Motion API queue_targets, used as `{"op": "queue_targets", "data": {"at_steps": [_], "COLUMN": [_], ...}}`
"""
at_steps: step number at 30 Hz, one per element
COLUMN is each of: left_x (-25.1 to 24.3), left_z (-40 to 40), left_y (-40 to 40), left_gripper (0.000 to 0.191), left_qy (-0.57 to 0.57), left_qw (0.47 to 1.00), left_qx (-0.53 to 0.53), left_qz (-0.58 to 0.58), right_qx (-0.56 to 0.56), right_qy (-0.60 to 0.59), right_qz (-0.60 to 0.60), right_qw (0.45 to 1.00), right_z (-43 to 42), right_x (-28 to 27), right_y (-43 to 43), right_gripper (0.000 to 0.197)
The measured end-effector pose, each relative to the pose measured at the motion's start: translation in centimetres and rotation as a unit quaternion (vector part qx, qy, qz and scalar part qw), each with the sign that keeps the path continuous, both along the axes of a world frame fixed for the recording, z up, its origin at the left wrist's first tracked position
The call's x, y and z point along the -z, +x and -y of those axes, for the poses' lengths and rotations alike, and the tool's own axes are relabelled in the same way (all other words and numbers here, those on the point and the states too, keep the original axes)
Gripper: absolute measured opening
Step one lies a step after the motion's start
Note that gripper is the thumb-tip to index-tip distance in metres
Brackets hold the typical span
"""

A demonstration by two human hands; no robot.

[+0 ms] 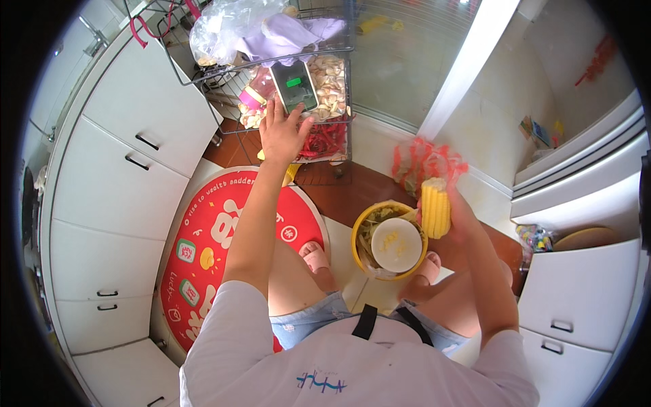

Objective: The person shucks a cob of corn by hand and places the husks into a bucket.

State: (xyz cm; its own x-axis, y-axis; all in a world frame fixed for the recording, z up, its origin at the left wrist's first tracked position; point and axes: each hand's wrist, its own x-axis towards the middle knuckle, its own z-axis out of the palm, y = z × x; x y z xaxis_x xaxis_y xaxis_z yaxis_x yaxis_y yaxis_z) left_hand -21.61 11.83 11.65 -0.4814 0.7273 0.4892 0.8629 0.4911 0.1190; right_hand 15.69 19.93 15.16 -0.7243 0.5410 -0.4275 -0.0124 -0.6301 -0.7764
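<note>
My left hand (pixel 284 131) reaches to the wire rack, its fingers spread at the lower edge of a smartphone (pixel 295 87) that leans on garlic cloves (pixel 330 86). Beside the phone lies a clear jar with a pink lid (pixel 252 97). My right hand (pixel 455 213) holds a yellow corn cob (pixel 436 208) upright, stripped in part at its top. Below and left of the cob, a white bowl (pixel 396 245) with a few loose kernels sits in a yellow-rimmed bin (pixel 358 239) over green leaves and husks.
A red-and-white plastic bag (pixel 427 160) lies beyond the corn. Dried red chillies (pixel 325 140) fill a lower rack basket. White cabinets (pixel 137 168) flank the left, a sliding glass door (pixel 457 66) stands ahead, and a round red mat (pixel 203 254) covers floor at the left.
</note>
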Motion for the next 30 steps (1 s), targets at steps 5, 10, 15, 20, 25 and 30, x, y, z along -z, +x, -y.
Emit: {"op": "queue_targets", "data": {"at_steps": [5, 10, 15, 20, 25, 30], "left_x": [0.3, 0.8, 0.5, 0.9, 1.1, 1.2], "left_z": [0.5, 0.0, -0.2, 0.2, 0.1, 0.1], "left_y": [-0.5, -0.8, -0.4, -0.7, -0.7, -0.4], "left_gripper": [0.047, 0.048, 0.047, 0.048, 0.049, 0.049], "left_qy": [0.018, 0.038, 0.06, 0.073, 0.066, 0.067], "left_qw": [1.0, 0.999, 0.998, 0.997, 0.997, 0.997], "left_qx": [0.011, 0.011, 0.018, 0.026, 0.032, 0.038], "left_qz": [0.002, -0.009, -0.001, -0.002, 0.006, -0.003], "right_qx": [-0.072, -0.021, -0.04, -0.117, -0.098, -0.057], "right_qy": [0.238, 0.272, 0.295, 0.212, 0.214, 0.201], "right_qz": [0.109, 0.006, 0.001, 0.021, 0.029, 0.03], "right_qw": [0.962, 0.962, 0.955, 0.97, 0.971, 0.978], "right_z": [0.1, -3.2, -4.1, -4.5, -4.3, -3.8], "right_x": [-4.1, -7.9, -7.7, -6.4, -5.4, -5.1], "right_y": [-4.8, -13.4, -18.4, -20.5, -20.5, -20.0], "right_gripper": [0.047, 0.045, 0.064, 0.053, 0.055, 0.055]}}
